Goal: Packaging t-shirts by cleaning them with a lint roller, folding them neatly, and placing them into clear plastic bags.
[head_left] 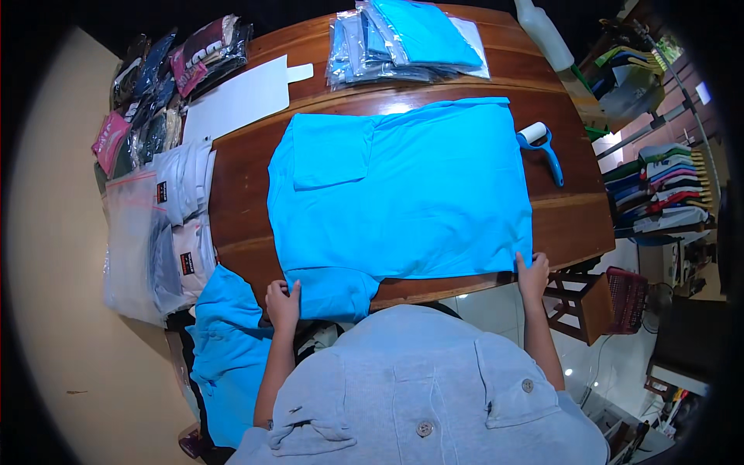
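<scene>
A bright blue T-shirt point(442, 194) lies spread on the wooden table, its hem toward the right. The far sleeve point(332, 151) is folded back over the body. The near sleeve point(333, 293) extends past the table's front edge toward me. My left hand point(283, 304) is closed on the outer edge of this near sleeve, thumb and fingers pinching the cloth. At the near right corner of the shirt, my right hand point(533, 275) pinches the hem. Just past the hem lies a lint roller point(542, 147) with a blue handle and white roll.
Bagged blue shirts point(418, 39) are stacked at the table's far side. A white folding board point(240, 101) lies at the far left, near packaged garments point(147, 108). Clear bags point(136, 240) and another blue garment point(229, 349) are at left. A wooden stool point(577, 306) stands right.
</scene>
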